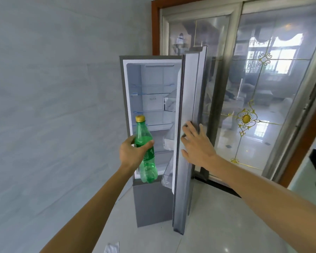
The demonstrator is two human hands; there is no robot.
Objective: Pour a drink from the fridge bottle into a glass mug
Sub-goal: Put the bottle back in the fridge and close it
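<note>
Pale floor tiles (pixel 217 207) shine under my arms. My left hand (pixel 131 152) wraps around the green bottle (pixel 149 162), held upright before the open fridge (pixel 153 79). My right hand (pixel 197 143) lies flat, fingers straight, on the fridge door (pixel 189 88). Glass doors (pixel 263 88) stand behind.

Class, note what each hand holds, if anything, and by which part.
The left hand grips the green bottle round its middle, at the label. The right hand holds nothing; it lies flat against the fridge door.
</note>
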